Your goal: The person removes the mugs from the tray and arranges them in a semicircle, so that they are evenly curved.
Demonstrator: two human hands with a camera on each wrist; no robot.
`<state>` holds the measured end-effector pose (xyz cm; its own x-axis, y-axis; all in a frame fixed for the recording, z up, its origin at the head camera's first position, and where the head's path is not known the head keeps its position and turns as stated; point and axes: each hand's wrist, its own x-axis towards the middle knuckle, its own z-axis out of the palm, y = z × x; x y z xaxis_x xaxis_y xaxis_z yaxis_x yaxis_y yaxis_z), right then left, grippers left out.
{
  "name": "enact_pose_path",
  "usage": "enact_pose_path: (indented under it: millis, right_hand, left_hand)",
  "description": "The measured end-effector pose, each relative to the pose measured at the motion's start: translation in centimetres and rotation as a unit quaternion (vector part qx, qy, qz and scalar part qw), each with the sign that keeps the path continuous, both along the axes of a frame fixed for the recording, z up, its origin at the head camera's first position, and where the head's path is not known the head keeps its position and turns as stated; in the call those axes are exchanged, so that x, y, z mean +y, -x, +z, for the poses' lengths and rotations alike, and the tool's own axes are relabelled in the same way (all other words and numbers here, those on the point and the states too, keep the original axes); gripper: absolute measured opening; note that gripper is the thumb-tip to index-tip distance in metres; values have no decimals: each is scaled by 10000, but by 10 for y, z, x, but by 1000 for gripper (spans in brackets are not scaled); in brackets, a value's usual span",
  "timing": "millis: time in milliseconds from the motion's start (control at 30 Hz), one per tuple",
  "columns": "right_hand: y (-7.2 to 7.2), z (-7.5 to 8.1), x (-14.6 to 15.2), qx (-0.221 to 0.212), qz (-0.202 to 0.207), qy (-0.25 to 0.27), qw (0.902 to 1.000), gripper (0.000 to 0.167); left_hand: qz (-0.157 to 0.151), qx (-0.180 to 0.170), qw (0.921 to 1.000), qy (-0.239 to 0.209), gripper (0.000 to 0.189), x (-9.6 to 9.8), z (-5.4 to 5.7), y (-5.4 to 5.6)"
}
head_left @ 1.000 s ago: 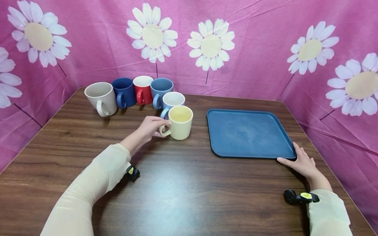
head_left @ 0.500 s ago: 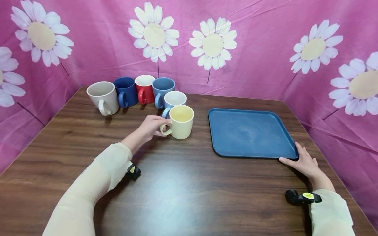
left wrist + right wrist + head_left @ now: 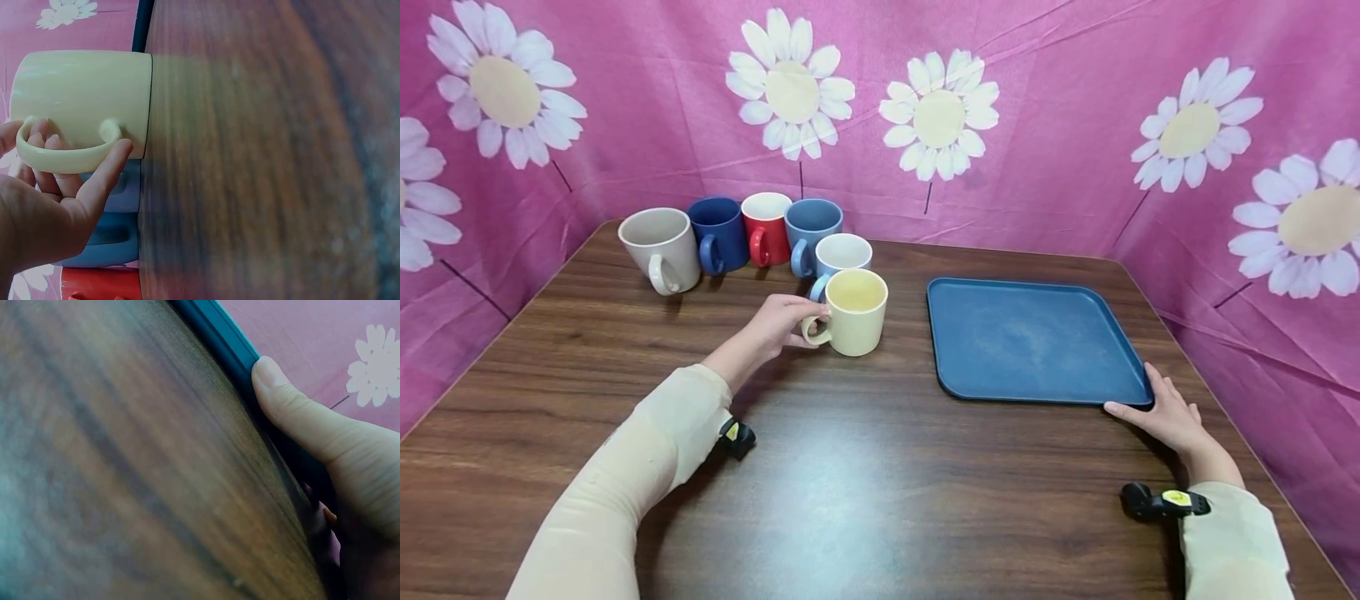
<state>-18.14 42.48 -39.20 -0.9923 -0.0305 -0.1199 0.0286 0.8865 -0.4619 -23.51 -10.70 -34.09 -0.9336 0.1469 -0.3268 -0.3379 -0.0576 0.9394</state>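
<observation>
A pale yellow mug (image 3: pixel 856 321) stands upright on the wooden table, left of the tray, its handle toward my left hand (image 3: pixel 778 321). That hand holds the mug by its handle (image 3: pixel 69 159); in the left wrist view several fingertips show inside the loop. My right hand (image 3: pixel 1172 417) rests at the near right corner of a flat blue tray (image 3: pixel 1037 342). Its thumb (image 3: pixel 290 409) lies straight against the tray's front edge, and the other fingers reach along the right side, partly hidden in the right wrist view.
Behind the yellow mug stands a light blue mug (image 3: pixel 844 250), partly covered. Further left, near the back edge, are a blue-grey mug (image 3: pixel 814 221), a red mug (image 3: pixel 766 233), a dark blue mug (image 3: pixel 721 233) and a light grey mug (image 3: pixel 662 250). Pink flowered cloth (image 3: pixel 1037 150) hangs around the table.
</observation>
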Motion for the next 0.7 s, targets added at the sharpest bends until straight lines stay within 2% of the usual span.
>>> enact_pose_path:
  millis: [467, 700]
  right_hand:
    - [0, 2, 2, -229, 71, 21, 9997, 98]
    - [3, 12, 7, -502, 254, 85, 9984, 95]
  left_hand:
    - [-152, -101, 9998, -75, 10, -5, -1, 2]
    - [-245, 122, 9993, 256, 32, -7, 4, 0]
